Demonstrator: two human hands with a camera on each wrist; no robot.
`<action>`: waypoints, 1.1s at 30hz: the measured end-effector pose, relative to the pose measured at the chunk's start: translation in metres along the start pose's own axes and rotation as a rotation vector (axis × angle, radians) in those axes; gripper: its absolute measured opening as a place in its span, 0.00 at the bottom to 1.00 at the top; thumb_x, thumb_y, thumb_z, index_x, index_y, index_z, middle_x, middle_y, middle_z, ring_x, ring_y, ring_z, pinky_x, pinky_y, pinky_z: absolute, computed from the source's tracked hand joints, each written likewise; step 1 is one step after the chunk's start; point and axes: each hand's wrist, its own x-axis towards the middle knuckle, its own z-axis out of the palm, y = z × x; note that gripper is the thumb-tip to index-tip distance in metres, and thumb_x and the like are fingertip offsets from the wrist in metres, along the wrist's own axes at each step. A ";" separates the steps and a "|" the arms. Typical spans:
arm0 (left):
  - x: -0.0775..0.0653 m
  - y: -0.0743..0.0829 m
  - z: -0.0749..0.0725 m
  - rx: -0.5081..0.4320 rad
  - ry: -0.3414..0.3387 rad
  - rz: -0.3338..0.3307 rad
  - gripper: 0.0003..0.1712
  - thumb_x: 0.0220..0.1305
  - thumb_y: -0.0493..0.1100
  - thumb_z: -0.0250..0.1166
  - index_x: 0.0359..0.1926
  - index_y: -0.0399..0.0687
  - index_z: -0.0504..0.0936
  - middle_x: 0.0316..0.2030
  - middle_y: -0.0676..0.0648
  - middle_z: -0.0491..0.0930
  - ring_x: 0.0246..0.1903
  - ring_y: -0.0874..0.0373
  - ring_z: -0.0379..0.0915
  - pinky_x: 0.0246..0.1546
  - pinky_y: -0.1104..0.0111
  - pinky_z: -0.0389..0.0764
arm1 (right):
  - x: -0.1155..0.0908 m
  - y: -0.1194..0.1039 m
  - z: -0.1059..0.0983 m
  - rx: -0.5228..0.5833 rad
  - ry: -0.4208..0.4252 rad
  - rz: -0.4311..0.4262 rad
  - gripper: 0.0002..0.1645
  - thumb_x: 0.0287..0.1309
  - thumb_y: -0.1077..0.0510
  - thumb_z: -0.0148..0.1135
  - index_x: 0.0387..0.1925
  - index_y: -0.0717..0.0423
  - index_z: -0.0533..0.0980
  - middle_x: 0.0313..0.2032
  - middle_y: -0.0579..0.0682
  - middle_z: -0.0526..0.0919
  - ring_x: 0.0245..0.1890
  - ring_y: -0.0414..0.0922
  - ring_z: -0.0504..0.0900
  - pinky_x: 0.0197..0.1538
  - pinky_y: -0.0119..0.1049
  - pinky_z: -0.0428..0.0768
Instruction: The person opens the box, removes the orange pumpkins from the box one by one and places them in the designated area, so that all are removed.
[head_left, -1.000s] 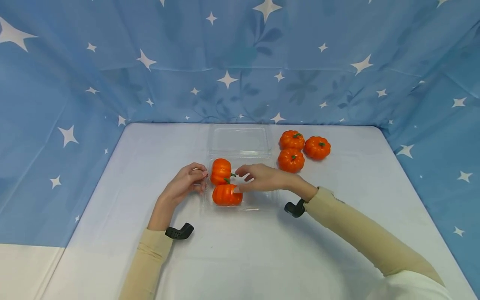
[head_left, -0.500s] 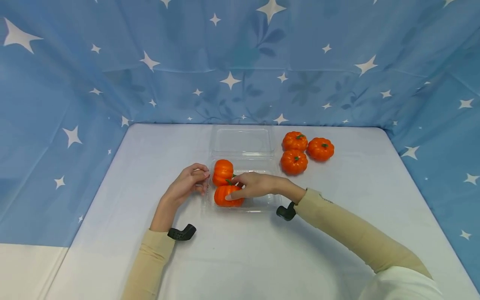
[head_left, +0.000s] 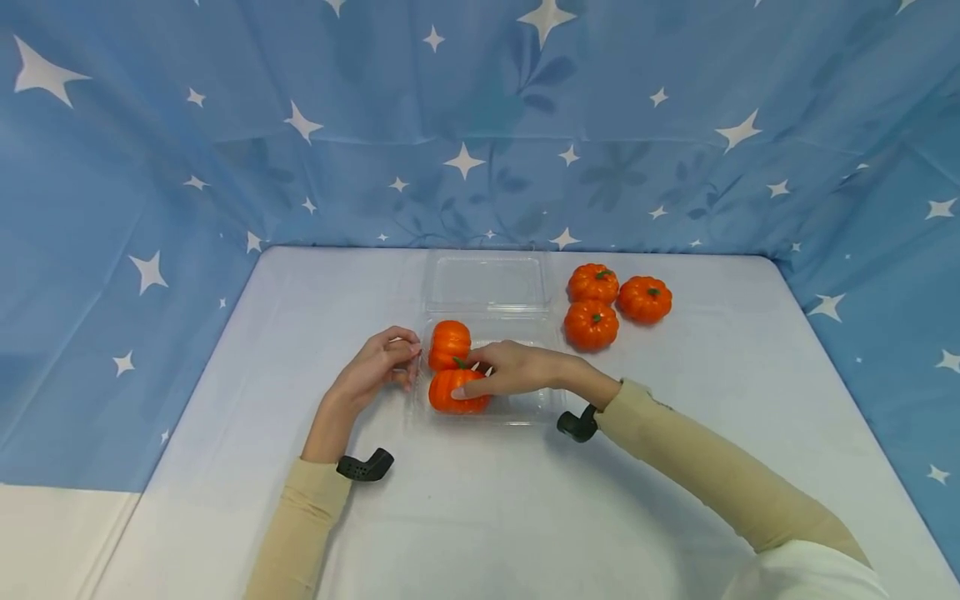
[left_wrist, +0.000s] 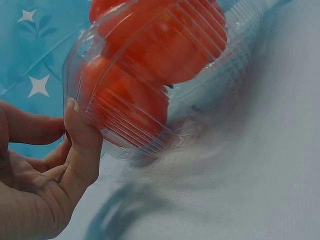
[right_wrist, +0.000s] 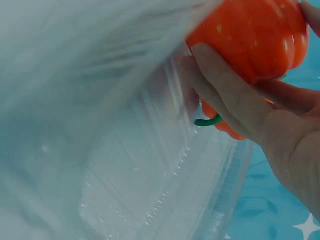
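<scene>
A clear plastic clamshell box [head_left: 531, 407] lies opened out, its lid [head_left: 487, 282] folded back. Two small orange pumpkins sit side by side at its left end. My right hand [head_left: 513, 369] grips the near pumpkin [head_left: 444, 396] from above, thumb on the near side; in the right wrist view my fingers [right_wrist: 235, 100] wrap that pumpkin [right_wrist: 250, 37]. The far pumpkin [head_left: 448, 343] lies on its side just behind. At the box's left edge my left hand [head_left: 375, 367] pinches the rim between thumb and finger, as the left wrist view shows, with the ribbed wall [left_wrist: 125, 120] beside it.
Beyond the box's right side, three more pumpkins stand grouped: one at the back [head_left: 592, 283], one in front [head_left: 591, 325] and one to the right [head_left: 645, 300]. A blue starry curtain [head_left: 480, 125] hangs behind the white table [head_left: 487, 500].
My right hand has moved slightly left and down, its fingers closing round the near pumpkin. My left hand has stayed at the box's left rim. The head view has shifted slightly.
</scene>
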 end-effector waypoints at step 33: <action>-0.001 -0.001 0.000 0.019 0.018 -0.003 0.12 0.77 0.36 0.54 0.55 0.34 0.67 0.27 0.49 0.77 0.22 0.59 0.72 0.24 0.70 0.80 | -0.069 0.031 -0.003 0.025 0.221 -0.138 0.40 0.68 0.45 0.65 0.73 0.60 0.66 0.65 0.54 0.78 0.59 0.50 0.79 0.61 0.46 0.82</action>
